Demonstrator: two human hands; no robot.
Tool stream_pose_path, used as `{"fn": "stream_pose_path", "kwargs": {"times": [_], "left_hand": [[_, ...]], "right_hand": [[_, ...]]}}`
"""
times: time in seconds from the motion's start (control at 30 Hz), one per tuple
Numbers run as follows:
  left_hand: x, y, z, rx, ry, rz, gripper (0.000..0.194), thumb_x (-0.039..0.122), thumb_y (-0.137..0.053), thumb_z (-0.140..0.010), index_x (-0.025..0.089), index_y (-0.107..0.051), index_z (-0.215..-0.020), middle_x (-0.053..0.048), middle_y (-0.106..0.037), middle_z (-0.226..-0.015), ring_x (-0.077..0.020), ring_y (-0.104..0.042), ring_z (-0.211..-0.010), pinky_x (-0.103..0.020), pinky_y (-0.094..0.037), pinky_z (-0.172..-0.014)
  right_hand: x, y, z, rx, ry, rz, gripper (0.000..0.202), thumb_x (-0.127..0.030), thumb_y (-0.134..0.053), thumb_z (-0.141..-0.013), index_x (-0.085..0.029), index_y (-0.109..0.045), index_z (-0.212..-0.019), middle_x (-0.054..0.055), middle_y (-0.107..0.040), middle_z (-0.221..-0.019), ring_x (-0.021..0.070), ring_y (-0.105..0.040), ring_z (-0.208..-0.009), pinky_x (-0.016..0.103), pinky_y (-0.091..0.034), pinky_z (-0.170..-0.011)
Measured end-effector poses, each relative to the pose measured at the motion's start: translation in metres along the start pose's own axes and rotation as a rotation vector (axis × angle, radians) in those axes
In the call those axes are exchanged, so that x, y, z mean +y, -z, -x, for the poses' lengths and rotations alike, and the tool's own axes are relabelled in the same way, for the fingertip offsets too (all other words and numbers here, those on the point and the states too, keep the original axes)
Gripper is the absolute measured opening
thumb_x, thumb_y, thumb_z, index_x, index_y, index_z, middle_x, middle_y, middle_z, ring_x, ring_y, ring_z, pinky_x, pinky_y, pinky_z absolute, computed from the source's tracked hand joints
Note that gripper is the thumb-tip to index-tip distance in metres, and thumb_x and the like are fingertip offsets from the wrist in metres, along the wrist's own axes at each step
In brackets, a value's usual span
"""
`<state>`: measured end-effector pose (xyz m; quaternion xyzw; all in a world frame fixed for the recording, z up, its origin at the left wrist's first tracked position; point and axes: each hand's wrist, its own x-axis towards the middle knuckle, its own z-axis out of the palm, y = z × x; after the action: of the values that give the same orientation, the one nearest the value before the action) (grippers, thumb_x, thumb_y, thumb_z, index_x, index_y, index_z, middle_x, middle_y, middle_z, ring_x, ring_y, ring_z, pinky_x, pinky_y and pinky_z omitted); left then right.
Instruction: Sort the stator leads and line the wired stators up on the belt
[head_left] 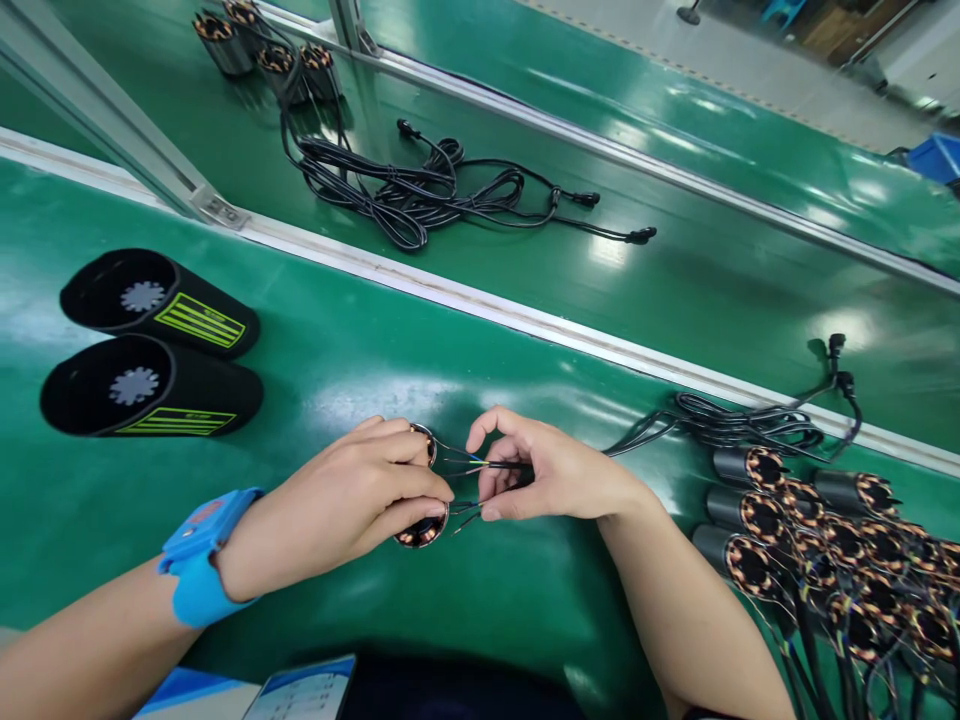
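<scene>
Two copper-wound motor stators [422, 530] lie on the green tabletop under my left hand [360, 483], which wears a blue wrist strap [206, 550]. Its fingers are wrapped over both stators, one behind the other. Thin coloured wires reach from the stators toward my right hand [551, 465]. That hand is closed on black cables, whose stripped ends with thin wires [471, 464] point left at the stators. From behind my right wrist the black cables run to a coiled bundle [739, 422] at the right.
Two black cylindrical housings [202, 390] lie at the left. Many stators [757, 510] are grouped at the right. Beyond a metal rail [465, 300] are a cable tangle [420, 190] and several stators [277, 70]. A printed sheet [304, 690] shows at the bottom edge.
</scene>
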<state>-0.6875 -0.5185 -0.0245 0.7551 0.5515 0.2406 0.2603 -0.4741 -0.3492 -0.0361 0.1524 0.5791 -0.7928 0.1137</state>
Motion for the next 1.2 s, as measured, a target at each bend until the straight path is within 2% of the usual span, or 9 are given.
{"fn": "stream_pose_path", "kwargs": {"times": [0.3,0.43,0.63,0.77,0.83,0.9,1.0,1.07,1.2], "left_hand": [[0.011,-0.004,-0.004,0.023,0.094,0.061,0.024,0.031,-0.056,-0.108,0.029,-0.074,-0.091,0.004,-0.057,-0.078,-0.0151,-0.048,-0.078,-0.031,-0.033,-0.074],[0.015,-0.007,-0.005,0.043,0.108,0.040,0.023,0.032,-0.055,-0.108,0.029,-0.073,-0.094,0.004,-0.058,-0.078,-0.0152,-0.048,-0.079,-0.031,-0.033,-0.075],[-0.002,0.022,0.013,0.186,0.050,-0.150,0.018,0.040,-0.059,-0.106,0.029,-0.072,-0.104,0.001,-0.064,-0.098,-0.0176,-0.055,-0.094,-0.032,-0.037,-0.083],[-0.009,0.034,0.035,-0.010,0.016,-0.270,0.024,0.049,-0.072,-0.096,0.041,-0.073,-0.119,-0.001,-0.061,-0.131,-0.0246,-0.055,-0.113,-0.035,-0.042,-0.091],[-0.005,0.027,0.040,-0.100,0.004,-0.317,0.041,0.046,-0.083,-0.088,0.046,-0.069,-0.127,0.001,-0.055,-0.145,-0.0280,-0.054,-0.124,-0.038,-0.043,-0.097],[0.000,0.015,0.040,-0.104,0.009,-0.354,0.041,0.041,-0.087,-0.084,0.043,-0.072,-0.122,0.000,-0.056,-0.145,-0.0297,-0.055,-0.125,-0.040,-0.045,-0.098],[0.006,0.001,0.036,-0.072,0.008,-0.394,0.019,0.032,-0.082,-0.089,0.035,-0.075,-0.107,-0.003,-0.062,-0.135,-0.0311,-0.057,-0.122,-0.044,-0.046,-0.094],[0.005,-0.002,0.033,-0.062,-0.016,-0.419,0.012,0.029,-0.076,-0.093,0.032,-0.073,-0.104,-0.003,-0.064,-0.133,-0.0317,-0.058,-0.123,-0.047,-0.046,-0.096],[0.005,0.004,0.029,0.016,-0.057,-0.466,0.015,0.031,-0.076,-0.093,0.025,-0.070,-0.106,-0.009,-0.058,-0.148,-0.0340,-0.057,-0.126,-0.049,-0.047,-0.100]], "right_hand": [[-0.003,0.000,0.002,0.011,0.010,0.001,0.047,-0.017,-0.083,-0.084,-0.021,-0.050,-0.116,-0.001,-0.076,-0.091,0.0082,-0.067,-0.076,0.021,-0.055,-0.075],[-0.003,0.000,0.001,0.010,0.002,0.016,0.047,-0.018,-0.084,-0.084,-0.022,-0.050,-0.116,-0.002,-0.076,-0.091,0.0081,-0.067,-0.075,0.021,-0.055,-0.075],[-0.008,0.006,0.006,-0.004,0.011,0.143,0.058,-0.028,-0.088,-0.083,-0.022,-0.053,-0.128,0.002,-0.078,-0.100,0.0141,-0.073,-0.085,0.027,-0.059,-0.079],[-0.010,0.008,0.005,0.070,0.092,0.379,0.033,-0.044,-0.058,-0.107,-0.017,-0.066,-0.125,0.006,-0.079,-0.101,0.0149,-0.074,-0.090,0.027,-0.057,-0.081],[-0.008,0.005,0.001,0.089,0.109,0.379,0.039,-0.047,-0.047,-0.111,-0.016,-0.071,-0.112,0.006,-0.079,-0.098,0.0143,-0.074,-0.088,0.027,-0.057,-0.083],[-0.004,0.000,-0.004,0.118,0.097,0.321,0.043,-0.052,-0.049,-0.110,-0.015,-0.071,-0.105,0.006,-0.078,-0.095,0.0145,-0.073,-0.085,0.027,-0.057,-0.082],[0.000,-0.006,-0.010,0.148,0.056,0.213,0.049,-0.061,-0.052,-0.107,-0.016,-0.070,-0.103,0.006,-0.076,-0.092,0.0148,-0.070,-0.079,0.028,-0.056,-0.074],[-0.002,-0.008,-0.009,0.240,0.083,0.222,0.048,-0.062,-0.054,-0.105,-0.017,-0.070,-0.100,0.006,-0.075,-0.094,0.0152,-0.068,-0.080,0.028,-0.054,-0.074],[-0.016,-0.018,0.005,0.622,0.243,0.405,0.033,-0.052,-0.061,-0.104,-0.021,-0.066,-0.094,0.003,-0.072,-0.091,0.0161,-0.065,-0.084,0.028,-0.049,-0.077]]}}
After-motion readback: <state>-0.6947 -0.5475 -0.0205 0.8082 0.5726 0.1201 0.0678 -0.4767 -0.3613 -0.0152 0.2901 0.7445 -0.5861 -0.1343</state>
